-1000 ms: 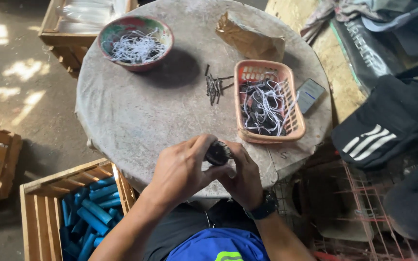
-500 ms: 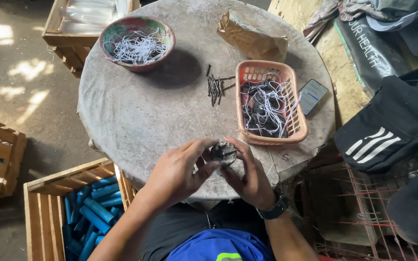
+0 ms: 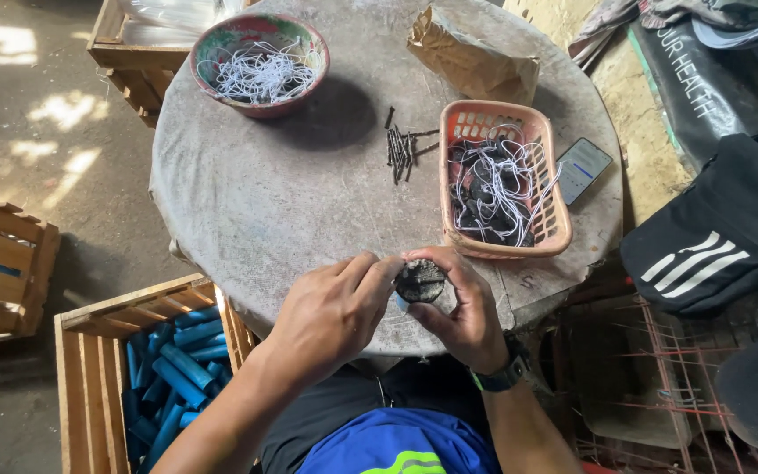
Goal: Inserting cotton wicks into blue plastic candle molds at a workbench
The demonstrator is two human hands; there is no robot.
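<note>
Centrally, at the near edge of the table:

- Small dark round bundle (image 3: 420, 281): pinched between both hands just above the round table (image 3: 291, 202); what it is made of is too small to tell.
- Right hand (image 3: 462, 307): cupped under and around the bundle, fingers closed on it (a dark watch sits at the wrist).
- Left hand (image 3: 331, 312): fingertips brought together against the bundle's left side, so the two hands meet on it.
- Orange plastic basket (image 3: 547, 230): just beyond the right hand, well filled with dark pieces trailing white strings, which look like finished items.
- Loose dark sticks (image 3: 401, 149): a small pile left of the basket, apparently not yet used.
- Patterned bowl (image 3: 261, 61): far left of the table, with a good heap of white strings left.
- Brown paper bag (image 3: 471, 57): crumpled, at the far edge.
- Phone (image 3: 582, 168): flat, touching the basket's right side.
- Wooden crate (image 3: 89, 351): on the floor to the left, holding blue tubes (image 3: 177, 369).
</note>
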